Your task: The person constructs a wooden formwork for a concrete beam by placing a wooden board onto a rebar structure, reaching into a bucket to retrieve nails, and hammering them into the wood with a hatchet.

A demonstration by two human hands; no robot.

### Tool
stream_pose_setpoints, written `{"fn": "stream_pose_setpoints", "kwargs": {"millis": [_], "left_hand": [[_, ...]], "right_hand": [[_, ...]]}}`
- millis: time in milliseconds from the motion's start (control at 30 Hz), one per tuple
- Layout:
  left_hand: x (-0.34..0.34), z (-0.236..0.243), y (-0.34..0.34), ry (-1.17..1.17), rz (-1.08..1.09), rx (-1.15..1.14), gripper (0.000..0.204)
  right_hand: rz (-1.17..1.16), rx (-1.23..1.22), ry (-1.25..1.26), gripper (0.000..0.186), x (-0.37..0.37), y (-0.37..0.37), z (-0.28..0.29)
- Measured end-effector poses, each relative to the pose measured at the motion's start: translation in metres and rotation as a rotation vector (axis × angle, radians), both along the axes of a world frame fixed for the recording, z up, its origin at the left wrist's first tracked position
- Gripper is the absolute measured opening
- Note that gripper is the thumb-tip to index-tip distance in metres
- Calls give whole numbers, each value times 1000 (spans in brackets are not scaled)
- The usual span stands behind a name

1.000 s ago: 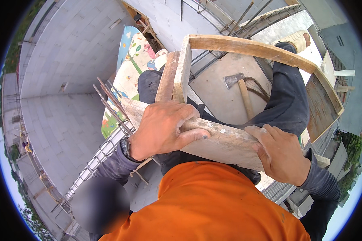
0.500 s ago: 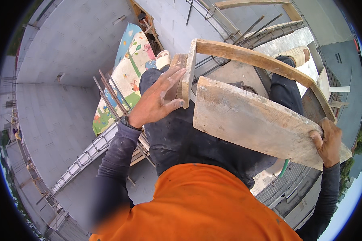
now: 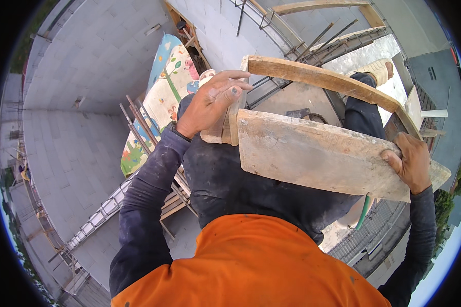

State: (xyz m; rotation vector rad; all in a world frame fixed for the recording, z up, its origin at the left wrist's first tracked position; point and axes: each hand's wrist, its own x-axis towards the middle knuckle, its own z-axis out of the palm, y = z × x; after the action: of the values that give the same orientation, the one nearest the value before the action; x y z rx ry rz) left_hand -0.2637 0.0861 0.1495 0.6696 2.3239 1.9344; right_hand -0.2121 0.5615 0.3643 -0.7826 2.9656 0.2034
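My left hand [image 3: 213, 102] is closed on the upper end of the short upright piece [image 3: 234, 128] of a wooden frame, whose long curved rail [image 3: 312, 78] runs off to the right. My right hand [image 3: 411, 159] grips the right part of a wide, worn board [image 3: 307, 151], whose left end is beside that upright piece. Behind the board an axe head [image 3: 298, 113] lies on a panel, its handle hidden. My dark-trousered legs [image 3: 230, 181] are under the wooden pieces.
A cartoon-patterned mat [image 3: 166, 66] and vertical rebar [image 3: 138, 123] are at the left, beside grey block walls [image 3: 71, 148]. More rebar [image 3: 322, 38] and another curved timber [image 3: 317, 7] lie beyond the frame. A sandaled foot [image 3: 374, 70] is at upper right.
My left hand has left the wide board and moved up onto the frame's short piece. My right hand has shifted the board right, then slightly left and up against the frame.
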Motion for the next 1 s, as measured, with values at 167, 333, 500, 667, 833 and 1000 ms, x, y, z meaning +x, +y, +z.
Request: {"fn": "stream_pose_setpoints", "kwargs": {"millis": [167, 333, 500, 667, 833, 1000], "left_hand": [[-19, -25, 16, 1, -86, -83, 59], [-22, -29, 28, -124, -90, 171, 68], [-17, -24, 27, -141, -43, 192, 68], [-27, -4, 13, -208, -76, 146, 68], [-43, 27, 39, -224, -65, 92, 70], [-35, 12, 17, -318, 32, 283, 63]], "right_hand": [[29, 8, -36, 68, -9, 3, -4], [37, -12, -42, 67, -9, 2, -11], [22, -42, -45, 68, -18, -6, -12], [18, -111, -45, 73, -27, -2, -22], [4, -118, -45, 67, -30, 18, -19], [10, -174, 69, 72, -68, 1, -30]]}}
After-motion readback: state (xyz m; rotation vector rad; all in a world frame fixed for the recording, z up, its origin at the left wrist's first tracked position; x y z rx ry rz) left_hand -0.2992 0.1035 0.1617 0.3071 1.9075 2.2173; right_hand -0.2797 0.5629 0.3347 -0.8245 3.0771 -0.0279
